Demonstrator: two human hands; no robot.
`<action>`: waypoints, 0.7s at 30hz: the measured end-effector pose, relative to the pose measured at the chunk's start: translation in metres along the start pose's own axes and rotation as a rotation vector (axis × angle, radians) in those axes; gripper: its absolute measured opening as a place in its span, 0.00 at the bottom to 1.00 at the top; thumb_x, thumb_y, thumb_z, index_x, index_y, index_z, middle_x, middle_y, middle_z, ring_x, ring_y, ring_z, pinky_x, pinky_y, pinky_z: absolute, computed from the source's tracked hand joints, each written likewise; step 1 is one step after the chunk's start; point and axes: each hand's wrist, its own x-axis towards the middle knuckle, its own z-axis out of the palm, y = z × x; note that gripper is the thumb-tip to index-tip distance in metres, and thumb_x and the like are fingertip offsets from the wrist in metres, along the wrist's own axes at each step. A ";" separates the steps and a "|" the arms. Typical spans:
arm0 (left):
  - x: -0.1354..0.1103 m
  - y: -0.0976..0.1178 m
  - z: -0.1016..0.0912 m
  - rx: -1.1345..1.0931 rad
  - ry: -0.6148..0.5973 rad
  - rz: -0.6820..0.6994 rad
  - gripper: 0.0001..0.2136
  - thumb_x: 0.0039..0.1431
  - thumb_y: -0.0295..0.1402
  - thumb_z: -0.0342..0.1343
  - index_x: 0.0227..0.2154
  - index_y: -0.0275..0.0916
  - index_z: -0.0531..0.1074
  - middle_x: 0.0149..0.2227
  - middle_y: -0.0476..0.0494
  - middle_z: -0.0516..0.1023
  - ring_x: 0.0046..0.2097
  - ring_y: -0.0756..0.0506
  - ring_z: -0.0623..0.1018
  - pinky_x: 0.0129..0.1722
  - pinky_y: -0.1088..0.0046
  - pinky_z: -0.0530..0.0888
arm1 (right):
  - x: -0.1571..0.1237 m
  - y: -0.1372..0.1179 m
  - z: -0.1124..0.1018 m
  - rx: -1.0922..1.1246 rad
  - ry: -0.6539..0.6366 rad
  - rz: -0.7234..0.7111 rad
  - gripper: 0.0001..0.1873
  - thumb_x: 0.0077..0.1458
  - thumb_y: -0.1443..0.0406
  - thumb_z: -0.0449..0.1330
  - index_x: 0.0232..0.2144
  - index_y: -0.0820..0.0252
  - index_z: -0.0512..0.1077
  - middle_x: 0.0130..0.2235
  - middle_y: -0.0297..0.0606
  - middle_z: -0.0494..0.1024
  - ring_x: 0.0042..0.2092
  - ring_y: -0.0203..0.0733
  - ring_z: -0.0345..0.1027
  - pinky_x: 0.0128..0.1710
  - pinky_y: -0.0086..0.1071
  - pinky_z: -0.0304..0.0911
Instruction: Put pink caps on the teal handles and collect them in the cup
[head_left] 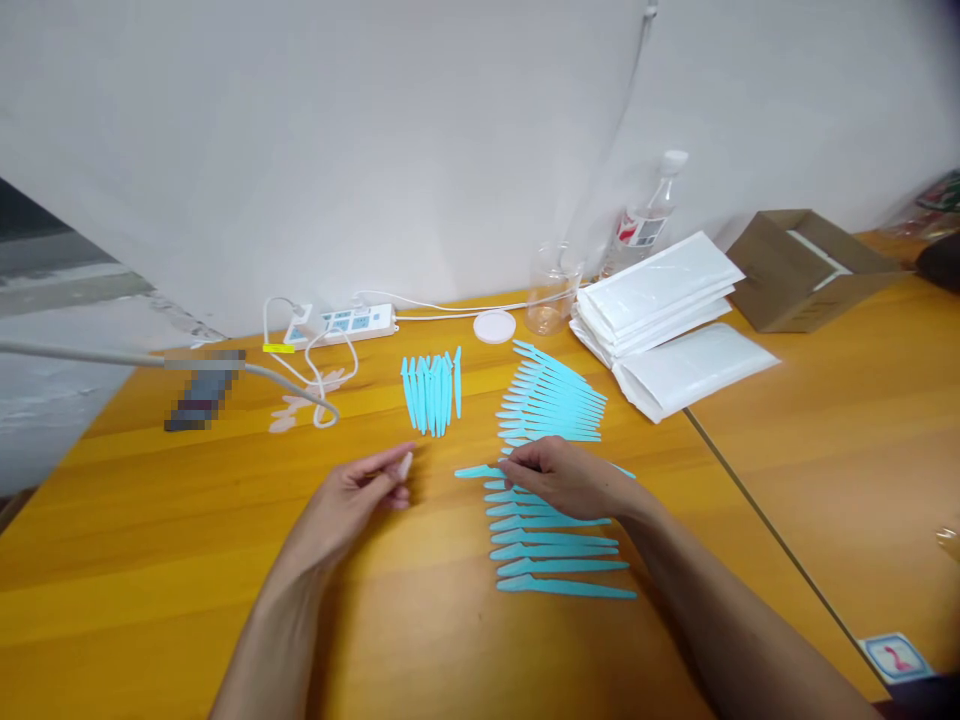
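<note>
Two bare hands in view over one wooden counter [420, 620]. Your left hand [367, 482]: fingers part-curled, thumb and fingers nearly together on one small pale piece [405, 466], too small to identify. Your right hand [559, 476]: fingers in a narrow pinch on one turquoise stick [478, 471], which points left, above the lower row.

Turquoise sticks, three groups. Left bunch [431, 395]: beyond your left hand, at least seven, overlapping; one at its right edge stands slightly apart. Upper fan [555, 400]: beyond your right hand, at least ten, closely overlapped, exact count not possible. Lower row [566, 552]: at least five, roughly parallel, the upper ones partly under your right hand.

Behind the sticks: one round white lid [494, 326], one clear jar [547, 300], one capped bottle [645, 225]. Right of these, a pile of white mailers [660, 300], overlapped, not countable, and one open cardboard box [806, 270]. Back left: one power strip [352, 322] with white cables, one yellow tag [278, 348], one blurred dark object [202, 392].
</note>
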 end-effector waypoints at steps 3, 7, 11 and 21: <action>-0.002 0.004 0.034 -0.320 -0.123 -0.060 0.24 0.51 0.41 0.66 0.51 0.39 0.77 0.35 0.46 0.78 0.33 0.50 0.76 0.38 0.72 0.75 | 0.001 0.001 0.000 0.045 0.028 -0.005 0.21 0.64 0.56 0.49 0.21 0.59 0.61 0.24 0.27 0.52 0.27 0.32 0.45 0.26 0.28 0.45; 0.001 0.004 0.057 -0.475 -0.109 -0.095 0.22 0.49 0.35 0.67 0.49 0.39 0.78 0.30 0.47 0.78 0.31 0.51 0.77 0.36 0.73 0.76 | 0.004 0.000 0.002 0.171 0.087 0.012 0.21 0.64 0.53 0.49 0.25 0.59 0.64 0.25 0.27 0.55 0.28 0.32 0.48 0.27 0.27 0.47; -0.002 0.002 0.067 -0.533 -0.137 -0.069 0.21 0.51 0.34 0.66 0.50 0.39 0.78 0.30 0.47 0.78 0.30 0.51 0.77 0.35 0.73 0.76 | 0.007 -0.003 0.012 0.318 0.114 -0.011 0.20 0.62 0.51 0.53 0.27 0.60 0.66 0.25 0.27 0.56 0.27 0.32 0.47 0.26 0.27 0.48; -0.011 0.000 0.078 -0.299 -0.177 0.205 0.14 0.59 0.38 0.62 0.44 0.36 0.76 0.32 0.46 0.79 0.34 0.51 0.76 0.37 0.75 0.74 | 0.011 -0.011 0.030 0.384 0.079 -0.039 0.22 0.60 0.50 0.54 0.27 0.61 0.75 0.28 0.33 0.74 0.31 0.36 0.63 0.32 0.27 0.57</action>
